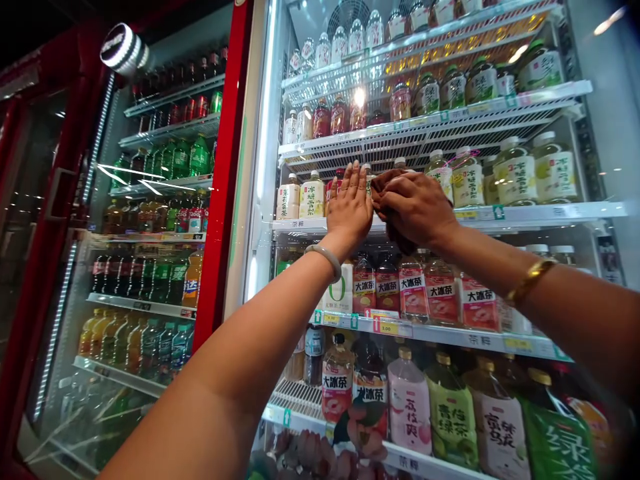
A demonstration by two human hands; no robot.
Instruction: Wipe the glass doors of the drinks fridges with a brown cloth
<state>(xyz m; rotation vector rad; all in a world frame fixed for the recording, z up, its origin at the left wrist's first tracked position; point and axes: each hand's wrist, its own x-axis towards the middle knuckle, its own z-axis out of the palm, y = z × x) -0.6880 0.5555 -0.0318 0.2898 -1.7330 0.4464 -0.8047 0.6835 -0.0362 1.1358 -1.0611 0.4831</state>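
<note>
My left hand (350,208) lies flat against what looks like the glass front of a lit drinks fridge, fingers stretched upward. A pale bangle (327,259) circles that wrist. Close beside it, my right hand (423,208) is closed around a dark brown cloth (400,240), bunched up and held against the glass. Part of the cloth is hidden under my fingers. A gold bracelet (530,280) is on my right wrist. Behind both hands stands a shelf row of pale-labelled bottles (513,173), partly covered by them.
Shelves below hold iced-tea bottles (413,290) and larger bottles (453,407). White shelf edges (540,212) carry price tags. On the left, past a red door frame (220,267), a second fridge holds green bottles (200,157) and cans. Reflections cross the glass.
</note>
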